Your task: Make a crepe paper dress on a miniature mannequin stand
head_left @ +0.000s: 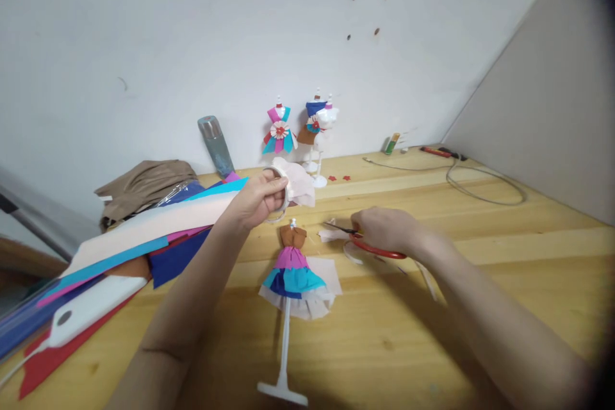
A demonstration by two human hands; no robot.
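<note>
My left hand (259, 198) is closed on a roll of clear tape (283, 187), with a gathered pale pink piece of crepe paper (302, 184) at its far side. Below it stands a small white mannequin (285, 346) in a paper dress (293, 275) of brown, magenta, turquoise, dark blue and pale pink layers. To the right, my right hand (382, 227) has its fingers curled over red-handled scissors (377, 250) close to the tabletop, blades pointing left. Pale paper scraps (331, 235) lie by the blades.
Long coloured crepe sheets (158, 221) and a white power strip (96, 311) cover the left. Behind stand a bottle (216, 144), a dressed mannequin (278, 128) and others. A thin cable (480, 189), glue stick (392, 143) and red cutter (435, 152) lie back right.
</note>
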